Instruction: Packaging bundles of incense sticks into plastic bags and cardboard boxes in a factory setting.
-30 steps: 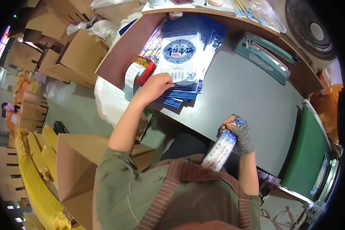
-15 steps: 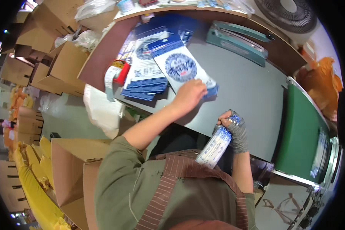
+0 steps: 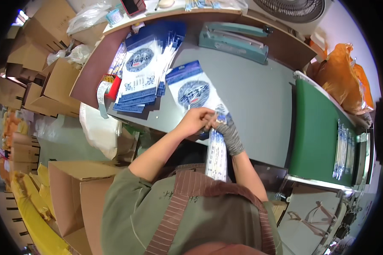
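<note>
A white and blue flat plastic pouch [image 3: 194, 91] lies on the grey tabletop, its near end at my hands. My left hand [image 3: 194, 122] is closed, fingertips pinching that near edge. Just beside it, touching or nearly so, my right hand [image 3: 228, 135] in a grey fingerless glove grips a bundle of long slim white and blue packets [image 3: 217, 157]. The bundle hangs down toward my apron, past the table's front edge. To the left, a stack of similar pouches [image 3: 136, 83] lies fanned out. The fingers hide the pouch's mouth.
A red tape dispenser [image 3: 112, 88] stands left of the stack. At the back is a teal bar-shaped sealer [image 3: 234, 42]. A green conveyor belt [image 3: 315, 131] on the right carries more slim packets [image 3: 344, 148]. Open cardboard boxes [image 3: 66, 199] stand at lower left.
My right hand has brought the packet bundle up and left to the pouch's near end. My left hand has drawn the pouch closer, away from the stack.
</note>
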Demonstrator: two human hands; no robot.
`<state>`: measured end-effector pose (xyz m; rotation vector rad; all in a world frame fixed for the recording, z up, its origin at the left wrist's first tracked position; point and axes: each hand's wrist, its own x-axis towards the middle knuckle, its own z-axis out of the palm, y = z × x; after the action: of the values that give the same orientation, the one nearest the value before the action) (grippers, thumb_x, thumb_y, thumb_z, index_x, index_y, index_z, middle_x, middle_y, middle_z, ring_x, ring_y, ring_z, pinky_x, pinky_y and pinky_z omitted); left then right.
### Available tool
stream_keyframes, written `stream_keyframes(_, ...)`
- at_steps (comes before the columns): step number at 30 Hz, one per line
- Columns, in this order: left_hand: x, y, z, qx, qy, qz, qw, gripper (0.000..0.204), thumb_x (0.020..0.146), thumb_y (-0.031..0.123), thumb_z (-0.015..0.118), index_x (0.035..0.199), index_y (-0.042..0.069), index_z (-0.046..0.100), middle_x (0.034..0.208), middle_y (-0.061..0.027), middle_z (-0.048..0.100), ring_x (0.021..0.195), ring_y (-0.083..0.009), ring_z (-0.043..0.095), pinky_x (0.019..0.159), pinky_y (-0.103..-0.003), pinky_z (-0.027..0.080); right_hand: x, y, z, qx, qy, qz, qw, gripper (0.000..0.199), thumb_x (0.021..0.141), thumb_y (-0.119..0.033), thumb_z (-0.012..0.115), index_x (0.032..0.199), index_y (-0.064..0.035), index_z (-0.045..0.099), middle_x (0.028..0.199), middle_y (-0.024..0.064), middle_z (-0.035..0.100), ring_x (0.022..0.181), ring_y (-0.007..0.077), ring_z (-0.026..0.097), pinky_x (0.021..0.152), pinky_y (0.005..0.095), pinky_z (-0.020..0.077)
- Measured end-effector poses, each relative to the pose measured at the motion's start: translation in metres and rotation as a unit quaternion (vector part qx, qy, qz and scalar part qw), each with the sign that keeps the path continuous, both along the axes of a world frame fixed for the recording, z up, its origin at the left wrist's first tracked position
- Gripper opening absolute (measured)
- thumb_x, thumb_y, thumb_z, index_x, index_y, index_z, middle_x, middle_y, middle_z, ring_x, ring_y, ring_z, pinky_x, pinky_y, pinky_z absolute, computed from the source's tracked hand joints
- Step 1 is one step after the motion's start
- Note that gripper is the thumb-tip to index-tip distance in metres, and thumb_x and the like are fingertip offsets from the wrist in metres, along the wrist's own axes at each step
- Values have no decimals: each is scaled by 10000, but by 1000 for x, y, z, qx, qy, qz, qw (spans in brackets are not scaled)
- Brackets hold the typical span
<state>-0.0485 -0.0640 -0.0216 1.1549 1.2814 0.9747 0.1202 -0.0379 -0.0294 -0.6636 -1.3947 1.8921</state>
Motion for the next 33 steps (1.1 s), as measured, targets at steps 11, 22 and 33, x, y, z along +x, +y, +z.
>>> stream_keyframes(11,5,-51,50,448,314,-58,835,318,678,-39,639,992,12,631,883,-108,625,775,-286,608,640,-344,505,3,-65,11,152,-156,-36,975,587,806,-239,729,1274,-50,430,943,70,581,886,199,565,798,348,481)
stream_keyframes(22,-18,-43,9,299,254,98,914,509,688,-44,590,1192,13,545,1272,-167,493,1131,-376,501,962,-398,424,-30,-37,22,360,-468,-256,766,537,727,-140,706,1214,-118,480,932,137,596,815,359,618,694,412,517)
stream_keyframes(33,-22,-63,-9,294,354,81,884,374,710,-17,592,1083,-9,563,940,-154,612,872,-366,581,722,-409,470,8,-65,13,415,-467,-189,758,850,652,-55,666,1430,-190,352,954,99,585,844,323,601,691,386,506)
